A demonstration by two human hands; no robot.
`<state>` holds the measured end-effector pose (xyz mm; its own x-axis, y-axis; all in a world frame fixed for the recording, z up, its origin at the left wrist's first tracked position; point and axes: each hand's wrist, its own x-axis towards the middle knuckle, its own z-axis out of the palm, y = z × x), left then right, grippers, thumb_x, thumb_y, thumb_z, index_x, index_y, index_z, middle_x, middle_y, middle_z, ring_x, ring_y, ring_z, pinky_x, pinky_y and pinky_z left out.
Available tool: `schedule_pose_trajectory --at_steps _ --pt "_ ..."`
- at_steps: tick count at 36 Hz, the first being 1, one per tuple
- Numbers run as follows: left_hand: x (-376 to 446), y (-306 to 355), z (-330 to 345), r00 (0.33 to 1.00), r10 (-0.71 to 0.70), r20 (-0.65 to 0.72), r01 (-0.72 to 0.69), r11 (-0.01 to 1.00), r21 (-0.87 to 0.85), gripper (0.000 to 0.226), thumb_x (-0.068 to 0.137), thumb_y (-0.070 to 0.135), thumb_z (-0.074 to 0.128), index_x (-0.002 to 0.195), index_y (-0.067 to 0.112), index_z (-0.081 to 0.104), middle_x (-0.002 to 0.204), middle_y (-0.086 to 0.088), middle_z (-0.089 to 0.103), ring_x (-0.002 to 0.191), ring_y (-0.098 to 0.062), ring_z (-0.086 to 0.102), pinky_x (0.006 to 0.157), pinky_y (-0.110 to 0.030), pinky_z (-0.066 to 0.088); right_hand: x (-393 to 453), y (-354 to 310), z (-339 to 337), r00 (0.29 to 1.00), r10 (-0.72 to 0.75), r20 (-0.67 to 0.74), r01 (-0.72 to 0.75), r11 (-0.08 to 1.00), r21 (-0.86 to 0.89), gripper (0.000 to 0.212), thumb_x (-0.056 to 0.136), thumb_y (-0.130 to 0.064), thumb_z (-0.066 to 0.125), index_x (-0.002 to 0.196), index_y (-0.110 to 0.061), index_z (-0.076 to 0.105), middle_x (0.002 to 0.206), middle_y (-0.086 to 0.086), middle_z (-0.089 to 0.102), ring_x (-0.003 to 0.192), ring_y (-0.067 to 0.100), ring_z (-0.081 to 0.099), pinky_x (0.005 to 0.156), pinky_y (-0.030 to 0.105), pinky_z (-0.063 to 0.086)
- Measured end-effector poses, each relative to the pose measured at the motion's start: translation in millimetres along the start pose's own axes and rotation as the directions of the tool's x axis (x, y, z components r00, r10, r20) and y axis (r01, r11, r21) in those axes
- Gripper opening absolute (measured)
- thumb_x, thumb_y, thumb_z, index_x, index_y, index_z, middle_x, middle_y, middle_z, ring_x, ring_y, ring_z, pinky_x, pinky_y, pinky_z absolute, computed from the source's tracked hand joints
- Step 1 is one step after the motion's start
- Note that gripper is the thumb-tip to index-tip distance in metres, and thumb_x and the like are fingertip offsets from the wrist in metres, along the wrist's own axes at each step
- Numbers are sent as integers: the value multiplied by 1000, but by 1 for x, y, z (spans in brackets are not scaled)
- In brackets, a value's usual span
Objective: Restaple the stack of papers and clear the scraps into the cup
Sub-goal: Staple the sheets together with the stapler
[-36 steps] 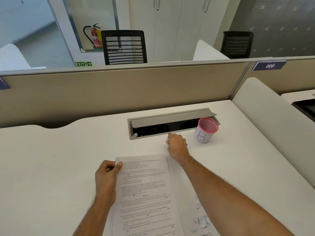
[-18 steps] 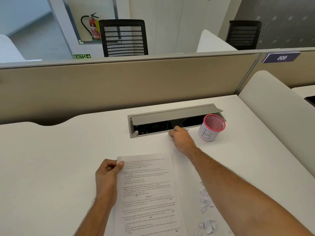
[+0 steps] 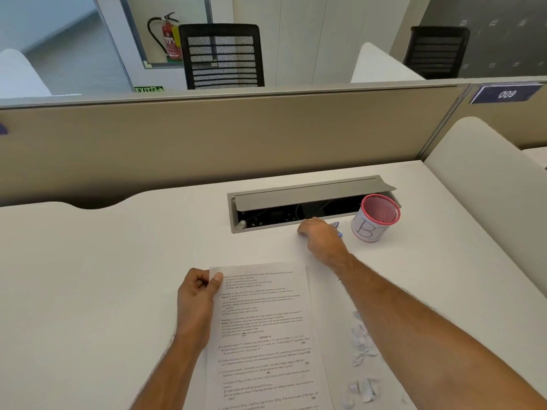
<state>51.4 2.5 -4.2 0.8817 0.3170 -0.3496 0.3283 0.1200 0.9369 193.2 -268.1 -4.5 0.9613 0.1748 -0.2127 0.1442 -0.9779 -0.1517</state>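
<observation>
A stack of printed papers (image 3: pixel 266 335) lies on the white desk in front of me. My left hand (image 3: pixel 198 297) pinches its top left corner. My right hand (image 3: pixel 321 238) reaches forward to the front edge of the cable box, fingers curled down over a small blue and white stapler (image 3: pixel 336 227) that is mostly hidden under it. Just to the right of that hand stands a pink mesh cup (image 3: pixel 374 220) wrapped in white paper marked "B". Torn paper scraps (image 3: pixel 362 347) lie to the right of the stack beside my right forearm, with more scraps (image 3: pixel 364 389) nearer me.
A grey cable box (image 3: pixel 296 216) with its flap (image 3: pixel 310 192) raised is sunk into the desk behind my right hand. A beige partition (image 3: pixel 236 137) closes off the back of the desk, and a white curved divider (image 3: pixel 488 202) bounds the right side.
My right hand has slid a little to the right along the cable box edge, closer to the cup, and the blue and white stapler now shows beside its fingers. The left hand keeps its hold.
</observation>
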Motion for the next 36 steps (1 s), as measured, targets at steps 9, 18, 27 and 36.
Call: schedule_pose_trajectory --at_steps 9,18,27,36 --pt "-1 -2 -1 1000 1 17 -2 999 46 25 99 14 64 82 11 46 71 -1 66 70 -21 67 66 -39 56 -14 6 15 966 31 -256 -68 988 -138 44 93 -8 55 137 -13 57 135 8 57 127 29 45 104 43 37" --pt "-5 -2 3 999 14 28 -16 999 50 27 100 15 62 94 -5 46 75 -1 67 72 -19 68 65 -35 60 -13 7 10 973 46 -224 -82 984 -156 35 97 -13 54 131 -18 62 128 2 64 122 25 46 98 40 37" --pt "-2 1 3 1000 5 -6 -5 997 74 23 96 11 67 89 0 49 81 -10 70 74 -25 70 69 -42 61 -8 8 10 969 -5 -247 -18 996 -92 32 97 -12 55 126 -19 67 122 0 67 117 23 46 95 38 37" --pt "-2 -3 0 1000 6 17 -7 997 71 24 98 11 65 83 10 46 84 -14 68 78 -27 70 72 -43 61 -20 -18 14 959 -7 -283 6 1000 -5 40 98 -15 57 138 -17 60 144 2 55 134 25 40 111 44 33"
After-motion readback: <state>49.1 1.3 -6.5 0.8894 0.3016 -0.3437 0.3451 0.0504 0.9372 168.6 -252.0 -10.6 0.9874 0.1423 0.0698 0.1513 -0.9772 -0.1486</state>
